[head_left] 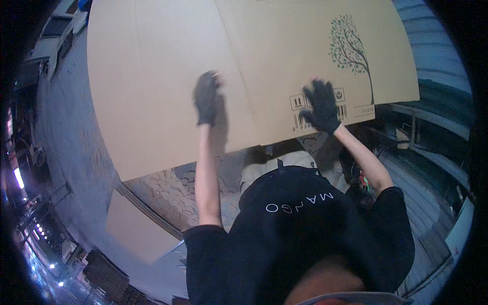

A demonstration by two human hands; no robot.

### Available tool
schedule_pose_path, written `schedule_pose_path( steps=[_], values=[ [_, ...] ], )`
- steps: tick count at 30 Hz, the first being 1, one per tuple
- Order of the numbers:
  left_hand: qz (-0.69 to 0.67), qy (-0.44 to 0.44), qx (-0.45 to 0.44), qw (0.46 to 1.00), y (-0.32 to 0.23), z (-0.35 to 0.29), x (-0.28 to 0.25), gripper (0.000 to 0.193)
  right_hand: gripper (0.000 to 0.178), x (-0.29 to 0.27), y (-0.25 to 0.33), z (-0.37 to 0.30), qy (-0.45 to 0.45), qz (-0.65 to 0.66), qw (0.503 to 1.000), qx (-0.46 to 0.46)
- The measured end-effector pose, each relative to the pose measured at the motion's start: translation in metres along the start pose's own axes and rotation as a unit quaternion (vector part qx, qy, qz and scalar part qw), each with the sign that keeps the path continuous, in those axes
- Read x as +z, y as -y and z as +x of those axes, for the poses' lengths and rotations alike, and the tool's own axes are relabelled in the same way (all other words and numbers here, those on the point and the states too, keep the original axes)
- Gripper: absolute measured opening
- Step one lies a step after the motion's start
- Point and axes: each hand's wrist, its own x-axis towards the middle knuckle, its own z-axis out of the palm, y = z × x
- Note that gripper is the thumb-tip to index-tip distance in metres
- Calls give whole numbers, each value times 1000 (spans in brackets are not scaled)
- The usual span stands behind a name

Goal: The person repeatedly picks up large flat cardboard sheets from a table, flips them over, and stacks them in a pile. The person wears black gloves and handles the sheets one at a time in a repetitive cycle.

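1. Overhead, we see a large flattened cardboard box (168,76) filling the upper half of the head view; it is plain tan, smooth and unbent apart from one crease that runs from the top edge down and to the right, splitting it into two panels.
2. Our left hand (206,97), in a dark glove, lies against the left panel just beside that crease; its fingers (212,80) look close together and laid flat on the board, though motion blur keeps us from being sure.
3. Our right hand (321,107), also in a dark glove, presses on the right panel near its lower edge; its fingers (316,87) are spread wide and flat, pinching nothing.
4. Both bare forearms rise from the black short sleeves at the lower edge to meet the sheet, which sits in front of us at arm's reach and above the patterned surface (168,193) below.
5. The sheet's long axis runs left to right across the picture, its lower edge sloping up toward the right; the broad face is turned toward us.
6. Printed on the right panel is a dark green tree drawing (351,51), tall and narrow, near the right edge.
7. Along the lower edge of the same panel sit small square handling symbols (297,101) and a barcode (300,121) in dark ink, partly covered by our right hand.
8. A smaller plain cardboard piece (133,226) lies lower left, well apart from the big sheet.
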Motion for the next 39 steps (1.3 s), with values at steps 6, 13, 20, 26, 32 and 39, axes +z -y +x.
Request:
schedule_pose_path(
  steps=[6,13,20,26,32,39],
  values=[
    [559,-608,-17,564,63,-121,-252,67,67,-14,26,-30,139,-70,986,-67],
    [-327,-327,19,886,50,-161,-417,55,65,3,23,-30,94,-54,991,-80],
    [83,-439,278,851,-87,-190,-313,51,55,15,33,-29,-9,-16,996,-91],
    [454,-222,352,788,-86,-188,-111,22,50,21,38,-26,-6,-22,997,-80],
    [534,84,474,695,-39,-140,-53,35,49,12,29,-19,4,-1,997,-73],
    [676,244,438,541,-25,-118,-37,45,55,-2,4,-30,19,-68,990,-119]
  ],
)
